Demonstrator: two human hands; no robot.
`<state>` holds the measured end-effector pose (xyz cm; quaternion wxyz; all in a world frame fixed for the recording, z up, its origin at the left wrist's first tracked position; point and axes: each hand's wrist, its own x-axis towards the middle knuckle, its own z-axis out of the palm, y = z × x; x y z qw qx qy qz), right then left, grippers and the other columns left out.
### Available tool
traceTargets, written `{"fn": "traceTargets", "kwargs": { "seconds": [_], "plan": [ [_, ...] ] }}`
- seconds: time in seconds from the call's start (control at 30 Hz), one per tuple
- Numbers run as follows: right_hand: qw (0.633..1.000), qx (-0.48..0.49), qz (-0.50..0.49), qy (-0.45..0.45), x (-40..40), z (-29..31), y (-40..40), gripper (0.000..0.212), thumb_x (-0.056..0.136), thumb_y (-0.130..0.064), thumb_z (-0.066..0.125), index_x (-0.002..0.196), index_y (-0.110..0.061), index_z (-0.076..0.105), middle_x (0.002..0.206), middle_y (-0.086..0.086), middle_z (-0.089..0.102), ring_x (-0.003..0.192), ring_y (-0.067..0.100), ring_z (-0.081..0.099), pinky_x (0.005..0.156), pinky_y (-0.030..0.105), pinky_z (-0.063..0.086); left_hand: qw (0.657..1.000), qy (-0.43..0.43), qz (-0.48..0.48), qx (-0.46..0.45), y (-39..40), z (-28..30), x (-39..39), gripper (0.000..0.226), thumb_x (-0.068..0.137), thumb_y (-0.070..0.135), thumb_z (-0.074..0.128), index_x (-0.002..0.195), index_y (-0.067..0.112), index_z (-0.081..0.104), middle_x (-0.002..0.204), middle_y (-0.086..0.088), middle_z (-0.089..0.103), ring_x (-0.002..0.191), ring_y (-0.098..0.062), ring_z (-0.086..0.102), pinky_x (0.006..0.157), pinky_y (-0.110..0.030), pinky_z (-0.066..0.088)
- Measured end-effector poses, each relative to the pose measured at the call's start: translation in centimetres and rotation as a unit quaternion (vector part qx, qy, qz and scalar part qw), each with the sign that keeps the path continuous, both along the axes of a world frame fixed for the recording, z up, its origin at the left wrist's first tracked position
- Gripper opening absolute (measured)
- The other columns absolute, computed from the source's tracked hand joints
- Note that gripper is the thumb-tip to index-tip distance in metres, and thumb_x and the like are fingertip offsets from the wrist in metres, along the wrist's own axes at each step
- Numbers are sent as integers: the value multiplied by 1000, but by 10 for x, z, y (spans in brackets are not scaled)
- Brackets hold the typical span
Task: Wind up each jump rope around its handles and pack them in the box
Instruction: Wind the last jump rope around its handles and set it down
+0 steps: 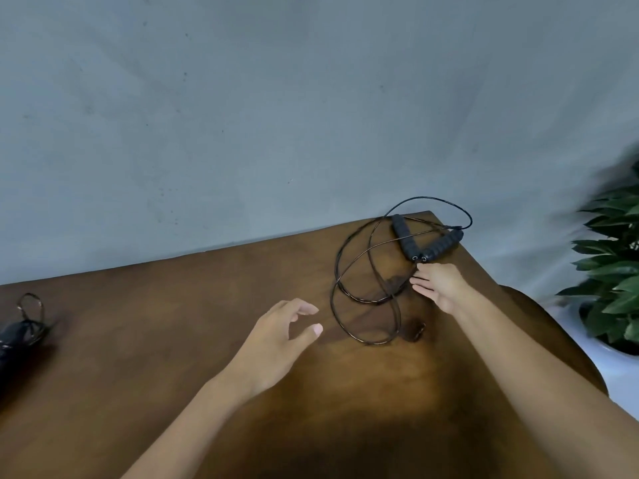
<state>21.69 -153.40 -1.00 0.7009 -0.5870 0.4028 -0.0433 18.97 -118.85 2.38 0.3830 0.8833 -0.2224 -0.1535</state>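
Right hand (437, 283) fingers spread, nearing jump rope (366, 271) handles (427, 242) at 1 o'clock.
Cord light, floppy, tangle-prone; grab stiff ribbed handles; left hand (280, 337) loosely spread, empty.

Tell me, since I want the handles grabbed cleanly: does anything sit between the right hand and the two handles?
Nothing visible does. The right hand is just short of the near ends of the two handles, which lie in a V on the table. Only the rope's own cord loops beside it.
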Motion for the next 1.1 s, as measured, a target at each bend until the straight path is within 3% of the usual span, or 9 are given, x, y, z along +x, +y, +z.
{"fn": "traceTargets", "kwargs": {
  "seconds": [0.1,0.2,0.3,0.57,0.73,0.97,1.1],
  "plan": [
    [998,64,0,-10,16,3,-13,26,105,-6,52,129,2,53,133,27,60,121,38,61,94,41,50,1000,6,3,9,-6,2,3,22,103,43,57,125,41,60,127,28,57,123,7,49,90,-6,36],
    [997,77,14,13,25,6,-18,21,106,-13,52,124,-5,55,109,16,69,99,30,67,98,43,51,1000,16,8,8,-10,6,5,21,104,43,57,124,41,60,125,28,59,122,7,51,92,-7,38],
    [998,56,2,25,29,3,-21,22,104,-15,57,123,-5,60,91,8,68,86,23,68,83,39,54,1000,21,8,15,-12,9,7,20,104,45,57,123,41,60,125,28,59,121,5,53,99,-15,41],
    [995,-96,-20,2,9,40,-24,15,97,-10,66,106,1,68,85,13,71,67,23,69,53,27,58,1000,23,1,5,-24,13,2,18,102,45,58,119,41,62,123,25,62,119,3,56,101,-20,45],
    [973,-228,6,14,-23,85,-17,17,90,-5,61,82,5,73,72,15,74,57,22,71,56,29,60,999,31,-12,-29,-36,28,-10,17,102,43,60,119,39,63,122,23,64,115,5,58,101,-19,46],
    [927,-371,50,13,-76,142,9,31,86,-11,58,60,-2,72,59,8,73,59,20,74,69,37,63,995,21,0,-100,-53,51,-31,14,102,39,61,111,35,71,113,22,71,110,13,60,90,-4,43],
    [900,-428,81,-3,-104,170,31,32,87,-14,57,59,-4,71,56,1,71,59,19,73,76,45,62,989,47,-1,-139,-61,63,-41,15,103,39,60,105,36,75,109,23,73,111,7,64,104,-26,49]
  ]
}}
